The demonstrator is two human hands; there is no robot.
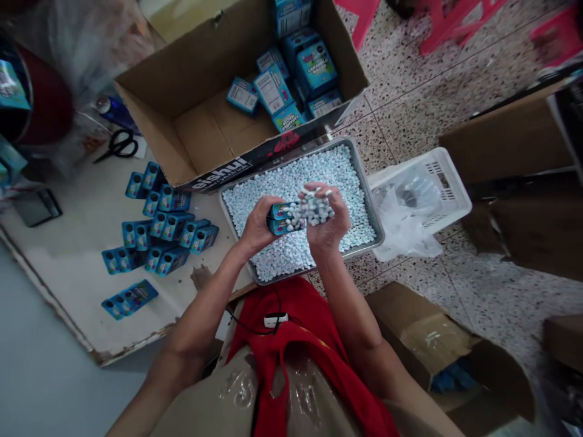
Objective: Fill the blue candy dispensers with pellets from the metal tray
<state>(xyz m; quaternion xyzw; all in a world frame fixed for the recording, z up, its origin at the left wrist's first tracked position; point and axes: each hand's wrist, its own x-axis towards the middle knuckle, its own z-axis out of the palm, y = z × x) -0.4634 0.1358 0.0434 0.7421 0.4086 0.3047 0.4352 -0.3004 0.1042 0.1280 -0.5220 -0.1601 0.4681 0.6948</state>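
My left hand (257, 226) is closed around a small blue box (280, 218), held on its side above a metal tray (372, 209) full of small white pellets (291, 182). My right hand (324, 221) is cupped around a handful of the white pellets (312, 207), pressed against the open end of the box. Both hands hover over the middle of the tray.
A large open cardboard box (200, 97) with several blue boxes inside stands behind the tray. Several small blue boxes (164, 233) lie on the white table at left, near scissors (119, 145). A white basket (437, 182) with a plastic bag sits to the right. More cardboard boxes stand on the floor.
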